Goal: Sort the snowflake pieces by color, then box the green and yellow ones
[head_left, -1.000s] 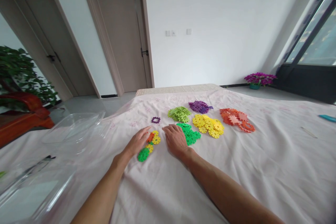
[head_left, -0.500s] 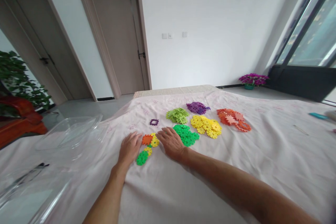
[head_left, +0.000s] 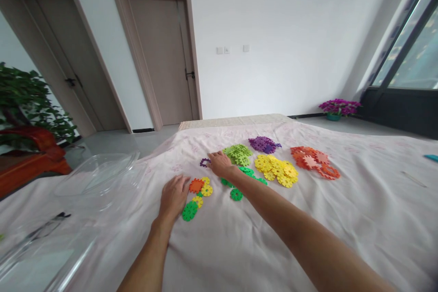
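Two clear containers (head_left: pixel 99 173), contents unclear, right hand (head_left: pixel 219 163) at purple piece (head_left: pixel 204 160)

Head cam, worn on person | faces forward, tipped down | cloth (head_left: pixel 219 246) near, across lower half | left hand (head_left: pixel 173 195), right hand (head_left: pixel 220 163) mid-frame | doors (head_left: pixel 157 54), white wall (head_left: pixel 273 77) farther back, up top
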`<move>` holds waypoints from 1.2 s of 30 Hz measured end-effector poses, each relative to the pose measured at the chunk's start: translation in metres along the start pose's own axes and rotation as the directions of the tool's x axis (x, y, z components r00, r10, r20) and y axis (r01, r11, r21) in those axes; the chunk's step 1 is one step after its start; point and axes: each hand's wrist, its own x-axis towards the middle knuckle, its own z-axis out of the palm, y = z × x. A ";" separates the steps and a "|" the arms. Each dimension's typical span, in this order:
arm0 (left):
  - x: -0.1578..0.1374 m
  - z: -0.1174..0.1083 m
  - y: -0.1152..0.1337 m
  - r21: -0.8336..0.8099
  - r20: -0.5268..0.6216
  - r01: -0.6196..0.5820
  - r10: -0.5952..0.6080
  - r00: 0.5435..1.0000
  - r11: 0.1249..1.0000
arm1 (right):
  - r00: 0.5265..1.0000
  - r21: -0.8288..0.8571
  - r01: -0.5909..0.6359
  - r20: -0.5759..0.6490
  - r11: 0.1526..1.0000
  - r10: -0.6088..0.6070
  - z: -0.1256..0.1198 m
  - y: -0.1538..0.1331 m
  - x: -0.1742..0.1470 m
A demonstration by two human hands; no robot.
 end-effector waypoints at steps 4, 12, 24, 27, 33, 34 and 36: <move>0.000 0.001 0.000 0.003 -0.011 0.008 -0.008 1.000 1.000 | 0.999 0.003 -0.026 0.047 1.000 0.026 0.009 -0.001 0.013; 0.003 0.006 -0.006 -0.013 -0.008 -0.006 0.006 1.000 1.000 | 0.999 0.037 -0.042 -0.013 0.998 0.042 -0.001 0.010 0.006; 0.004 0.012 -0.012 -0.026 -0.033 -0.025 0.024 0.999 0.999 | 0.722 0.353 -0.417 -0.432 0.838 0.541 -0.051 0.160 -0.028; 0.004 0.011 -0.011 -0.037 -0.026 -0.022 0.021 0.999 0.999 | 0.611 0.427 -0.530 -0.408 0.733 0.679 -0.059 0.196 -0.035; 0.004 0.010 -0.010 -0.037 -0.026 -0.025 0.024 0.999 0.999 | 0.542 0.466 -0.634 -0.301 0.617 0.784 -0.059 0.228 -0.061; 0.004 0.010 -0.010 -0.035 -0.026 -0.027 0.026 0.999 0.999 | 0.535 0.483 -0.621 -0.315 0.618 0.784 -0.058 0.228 -0.066; 0.004 0.010 -0.010 -0.030 -0.023 -0.029 0.028 0.999 0.999 | 0.543 0.522 -0.556 -0.361 0.647 0.758 -0.057 0.219 -0.073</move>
